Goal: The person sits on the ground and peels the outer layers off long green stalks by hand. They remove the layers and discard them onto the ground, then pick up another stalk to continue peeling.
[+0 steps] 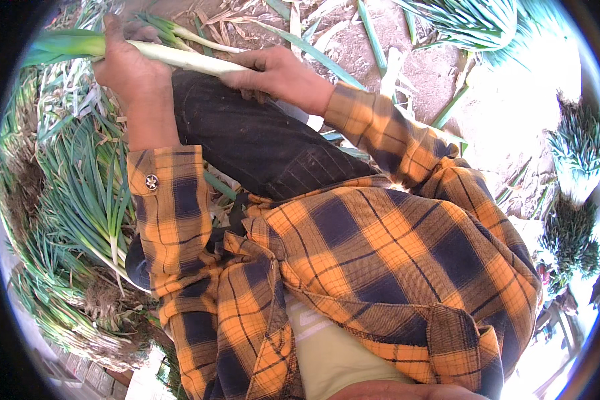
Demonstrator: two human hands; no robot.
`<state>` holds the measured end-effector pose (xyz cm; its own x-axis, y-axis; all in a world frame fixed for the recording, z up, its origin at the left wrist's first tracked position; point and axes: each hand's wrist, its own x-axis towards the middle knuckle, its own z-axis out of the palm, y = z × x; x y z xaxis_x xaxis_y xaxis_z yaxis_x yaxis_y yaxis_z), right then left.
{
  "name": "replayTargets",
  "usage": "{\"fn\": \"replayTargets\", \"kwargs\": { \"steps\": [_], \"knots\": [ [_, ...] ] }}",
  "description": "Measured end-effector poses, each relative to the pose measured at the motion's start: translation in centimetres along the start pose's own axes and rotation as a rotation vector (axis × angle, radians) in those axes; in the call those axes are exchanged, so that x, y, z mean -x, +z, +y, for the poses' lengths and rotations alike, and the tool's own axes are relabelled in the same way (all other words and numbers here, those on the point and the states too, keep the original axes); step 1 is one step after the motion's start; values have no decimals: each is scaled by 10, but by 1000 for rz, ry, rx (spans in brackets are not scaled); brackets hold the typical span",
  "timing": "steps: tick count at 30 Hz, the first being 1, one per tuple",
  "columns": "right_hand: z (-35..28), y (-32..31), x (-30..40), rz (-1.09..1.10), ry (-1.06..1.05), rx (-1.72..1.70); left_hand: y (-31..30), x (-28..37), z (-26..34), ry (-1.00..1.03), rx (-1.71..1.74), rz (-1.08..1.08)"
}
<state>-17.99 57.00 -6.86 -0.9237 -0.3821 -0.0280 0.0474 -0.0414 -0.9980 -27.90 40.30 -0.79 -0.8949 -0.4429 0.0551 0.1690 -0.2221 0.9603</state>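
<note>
A long green onion (180, 56) with a thick white shank lies across both of my hands, above my knee. My left hand (135, 70) is wrapped around it near where the white turns to green leaves, thumb up. Toward the other end, my right hand (275, 77) grips the white shank between thumb and fingers and hides its tip. A thinner green onion stalk (205, 39) runs behind the first one toward my right fingers; whether they touch it, I cannot tell.
Piled green onions (87, 175) with dirty roots line my left side. A bundle of onion leaves (472, 22) lies at the upper right, and further bundles (577, 150) stand along the right rim. Loose leaves (372, 37) and dry husks litter the soil (430, 75). Glare washes out the right side.
</note>
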Motion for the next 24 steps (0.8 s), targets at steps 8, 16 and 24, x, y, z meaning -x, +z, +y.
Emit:
{"fn": "replayTargets", "kwargs": {
  "steps": [8, 16, 24],
  "knots": [
    [2, -7, 1, 28, 203, -229, -8, -7, -6, -69, 53, -23],
    [14, 5, 5, 377, -386, 417, 14, 13, -2, -38, 7, 243],
    [20, 12, 7, 365, -281, 277, -11, -4, -19, -32, 33, 203]
  ]
}}
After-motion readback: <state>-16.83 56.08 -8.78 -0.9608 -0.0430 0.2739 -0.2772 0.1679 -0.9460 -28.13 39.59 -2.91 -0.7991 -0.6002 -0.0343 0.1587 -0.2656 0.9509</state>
